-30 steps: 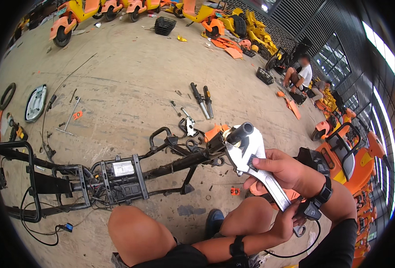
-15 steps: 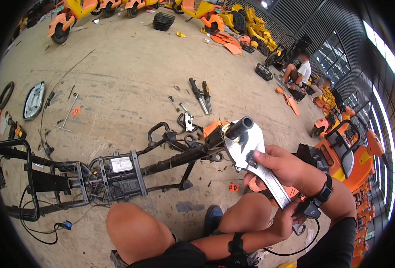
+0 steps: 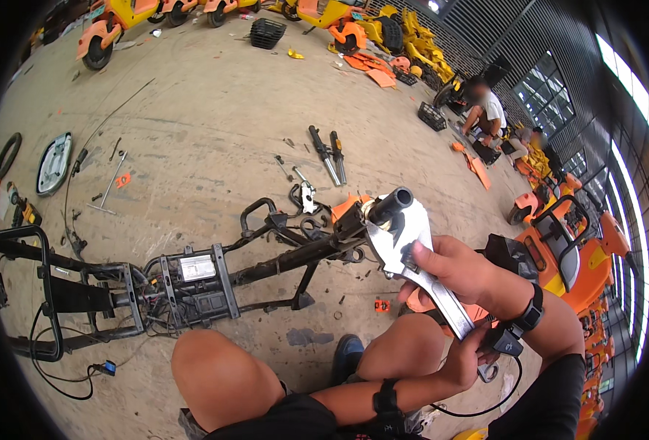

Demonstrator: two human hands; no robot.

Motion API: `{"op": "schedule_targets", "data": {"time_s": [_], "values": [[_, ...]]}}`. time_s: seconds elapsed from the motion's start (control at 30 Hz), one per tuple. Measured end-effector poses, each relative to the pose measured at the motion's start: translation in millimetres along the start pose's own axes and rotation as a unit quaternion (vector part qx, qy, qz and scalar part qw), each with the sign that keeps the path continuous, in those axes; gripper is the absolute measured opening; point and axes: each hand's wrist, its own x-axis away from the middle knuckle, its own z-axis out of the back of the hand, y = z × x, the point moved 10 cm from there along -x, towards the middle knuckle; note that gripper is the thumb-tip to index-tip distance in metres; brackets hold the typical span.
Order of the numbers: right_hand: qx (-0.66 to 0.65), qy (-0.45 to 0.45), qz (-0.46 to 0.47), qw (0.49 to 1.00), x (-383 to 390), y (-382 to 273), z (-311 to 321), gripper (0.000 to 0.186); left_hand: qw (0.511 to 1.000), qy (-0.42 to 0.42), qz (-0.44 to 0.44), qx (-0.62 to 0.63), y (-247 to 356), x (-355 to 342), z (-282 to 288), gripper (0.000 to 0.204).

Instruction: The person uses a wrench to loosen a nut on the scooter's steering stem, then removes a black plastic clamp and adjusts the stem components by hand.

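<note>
A large silver adjustable wrench [image 3: 445, 301] has its jaws around the fitting at the top of a black steering tube [image 3: 390, 209] on a stripped scooter frame [image 3: 280, 262]. My right hand [image 3: 449, 268] grips the wrench just below the head, thumb on its adjusting part. Lower down, my left hand [image 3: 464, 363] is closed around the handle's end, partly hidden beside my right wrist. A silver box [image 3: 197, 268] and wiring sit on the frame.
Fork legs [image 3: 324, 158], a T-handle tool [image 3: 111, 183], a drill [image 3: 27, 209] and a seat pan [image 3: 54, 165] lie on the floor [image 3: 192, 132]. Orange-yellow scooters [image 3: 574, 271], a black basket [image 3: 265, 33] and two people [image 3: 491, 110] are farther off.
Both hands and the wrench have shifted slightly left and up in the picture, along with the whole scene. The nearer person now bends farther forward.
</note>
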Motion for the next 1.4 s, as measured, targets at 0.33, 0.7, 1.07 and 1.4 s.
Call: {"op": "schedule_targets", "data": {"time_s": [0.33, 0.7, 1.07, 1.4], "values": [[0.046, 0.02, 0.014, 0.999, -1.2, -1.3, -0.7, 0.053, 1.0, 0.006, -0.012, -0.001, 5.3, 5.1, -8.1, 0.016], [0.008, 0.001, 0.058, 0.998, 1.1, -5.5, -0.6, 0.044, 0.999, 0.018, 0.005, -0.041, 10.0, 10.7, -14.7, 0.02], [0.017, 0.0, 0.081, 0.997, 3.9, -10.3, -3.7, 0.047, 0.998, 0.026, 0.004, -0.063, 11.2, 10.6, -10.6, 0.017], [0.034, -0.039, 0.083, 0.995, 3.2, -8.1, -7.4, 0.044, 0.998, -0.057, 0.022, -0.022, 1.9, 7.4, 0.9, 0.019]]}}
